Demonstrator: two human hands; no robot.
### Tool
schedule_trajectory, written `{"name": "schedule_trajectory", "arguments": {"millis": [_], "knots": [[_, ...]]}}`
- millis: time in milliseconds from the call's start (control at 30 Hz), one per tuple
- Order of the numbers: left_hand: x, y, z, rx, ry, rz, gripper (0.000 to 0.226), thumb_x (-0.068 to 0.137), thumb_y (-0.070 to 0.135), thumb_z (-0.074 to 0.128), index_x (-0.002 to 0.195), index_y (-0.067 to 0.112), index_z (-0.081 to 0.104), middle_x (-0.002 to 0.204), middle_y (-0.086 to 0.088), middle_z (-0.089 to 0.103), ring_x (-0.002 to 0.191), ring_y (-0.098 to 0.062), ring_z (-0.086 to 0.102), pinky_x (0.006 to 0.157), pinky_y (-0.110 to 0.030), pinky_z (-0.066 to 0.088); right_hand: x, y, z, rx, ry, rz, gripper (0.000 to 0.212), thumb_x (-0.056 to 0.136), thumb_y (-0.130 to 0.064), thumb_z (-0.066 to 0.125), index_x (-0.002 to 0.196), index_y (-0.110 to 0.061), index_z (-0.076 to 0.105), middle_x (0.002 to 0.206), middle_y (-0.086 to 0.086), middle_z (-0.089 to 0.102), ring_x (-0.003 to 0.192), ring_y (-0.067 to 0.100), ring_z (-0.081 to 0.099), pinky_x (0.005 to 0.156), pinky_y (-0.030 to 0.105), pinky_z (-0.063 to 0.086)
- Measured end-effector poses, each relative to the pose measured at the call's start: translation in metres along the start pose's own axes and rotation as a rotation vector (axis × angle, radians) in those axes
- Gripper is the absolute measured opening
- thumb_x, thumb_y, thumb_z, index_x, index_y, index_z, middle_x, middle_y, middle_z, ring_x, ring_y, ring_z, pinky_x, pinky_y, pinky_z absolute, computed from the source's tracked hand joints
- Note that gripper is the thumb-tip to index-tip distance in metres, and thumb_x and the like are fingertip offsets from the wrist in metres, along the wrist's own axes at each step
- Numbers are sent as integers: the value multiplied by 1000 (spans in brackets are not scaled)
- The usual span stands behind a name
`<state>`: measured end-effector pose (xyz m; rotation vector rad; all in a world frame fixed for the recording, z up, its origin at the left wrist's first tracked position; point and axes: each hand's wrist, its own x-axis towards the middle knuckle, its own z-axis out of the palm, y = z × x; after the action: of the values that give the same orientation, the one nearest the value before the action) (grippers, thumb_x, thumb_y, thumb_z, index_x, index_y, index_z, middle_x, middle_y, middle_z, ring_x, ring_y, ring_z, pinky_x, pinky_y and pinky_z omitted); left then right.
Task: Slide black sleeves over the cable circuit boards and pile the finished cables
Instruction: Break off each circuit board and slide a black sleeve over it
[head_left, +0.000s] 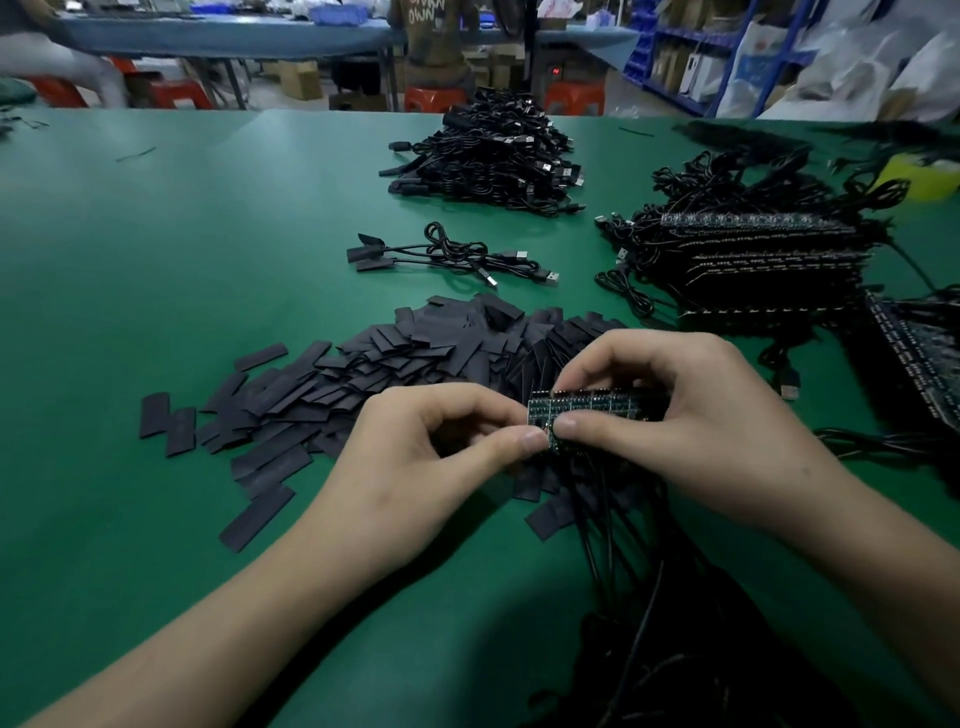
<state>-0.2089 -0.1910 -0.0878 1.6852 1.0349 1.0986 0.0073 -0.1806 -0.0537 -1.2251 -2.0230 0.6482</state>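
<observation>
Both hands meet low in the middle of the green table (156, 312), pinching a strip of joined circuit boards (587, 408) whose black cables (618, 551) trail down toward the person. The left hand (431, 457) has its fingers curled, with the thumb and forefinger gripping the strip's left end; the right hand (691, 415) pinches the same strip just beside it, thumb on the near face and curled fingers over the top edge. Directly behind and to the left of the hands, a loose heap of flat black sleeves (363, 374) spreads across the table, a few lying apart at its left edge. Beyond that lie a few sleeved USB cables (452, 257) in a small bundle, and farther back a large pile of finished cables (493, 156). To the right, stacked strips of unsleeved boards (763, 260) with tangled leads sit in layers. A yellow container (919, 176) shows at the far right edge.
</observation>
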Motion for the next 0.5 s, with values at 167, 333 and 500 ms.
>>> {"name": "schedule_trajectory", "arguments": {"millis": [167, 333, 500], "knots": [[2, 0, 2, -137, -26, -32, 11, 78, 25, 75, 82, 15, 78, 69, -4, 75, 62, -6, 68, 65, -13, 51, -1, 6, 0, 80, -51, 106, 17, 76, -47, 77, 88, -36, 76, 86, -18, 75, 81, -2, 70, 81, 36, 56], [2, -1, 2, -103, -13, -31, 11, 80, 31, 75, 84, 23, 80, 72, -2, 75, 66, -7, 67, 68, -18, 52, -3, 6, 5, 18, -9, 61, 16, 82, -52, 73, 87, -37, 74, 86, -19, 74, 83, 0, 69, 83, 41, 55], [3, 2, 2, -139, -39, -45, 12, 81, 26, 72, 82, 16, 78, 73, -5, 75, 67, -8, 67, 69, -16, 52, -2, 6, 8, 106, -46, 50, 10, 87, -38, 76, 89, -28, 76, 89, -11, 76, 87, 7, 71, 88, 47, 55]]}}
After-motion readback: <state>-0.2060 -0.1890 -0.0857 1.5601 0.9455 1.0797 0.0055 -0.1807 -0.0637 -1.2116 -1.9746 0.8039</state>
